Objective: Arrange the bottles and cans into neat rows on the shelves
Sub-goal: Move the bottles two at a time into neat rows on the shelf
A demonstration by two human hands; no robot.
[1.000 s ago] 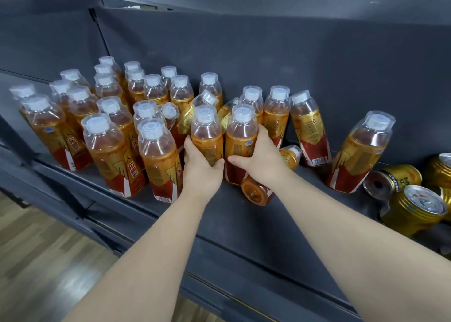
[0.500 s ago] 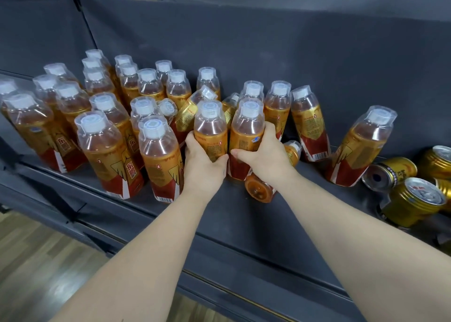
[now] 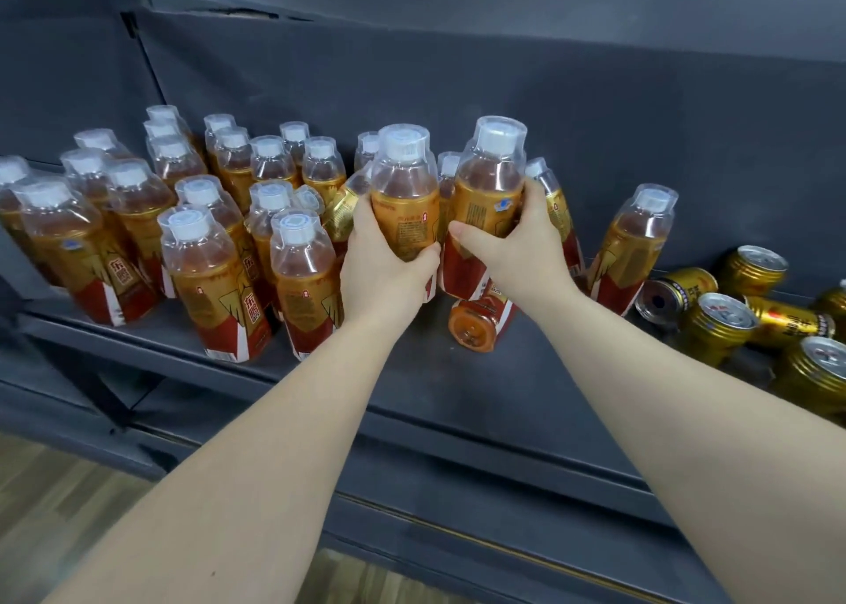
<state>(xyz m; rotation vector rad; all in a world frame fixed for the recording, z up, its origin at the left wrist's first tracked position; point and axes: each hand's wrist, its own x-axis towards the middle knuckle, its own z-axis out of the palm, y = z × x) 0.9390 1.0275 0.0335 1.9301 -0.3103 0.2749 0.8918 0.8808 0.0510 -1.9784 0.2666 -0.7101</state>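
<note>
Both hands are busy here: the left hand (image 3: 384, 264) is wrapping its fingers around one tea bottle (image 3: 405, 200) and the right hand (image 3: 517, 246) is gripping a second bottle (image 3: 490, 191), side by side just behind the tipped-over bottle (image 3: 476, 324) lying on the shelf (image 3: 412, 383). Left of the tipped-over bottle a crowd of upright bottles (image 3: 206, 264) is standing; right of it, gold cans (image 3: 718, 324) are lying all jumbled.

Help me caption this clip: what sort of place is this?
Likely a shop or stockroom: a dark shelf crowded with identical bottles, and gold cans lying loose at its right end.
</note>
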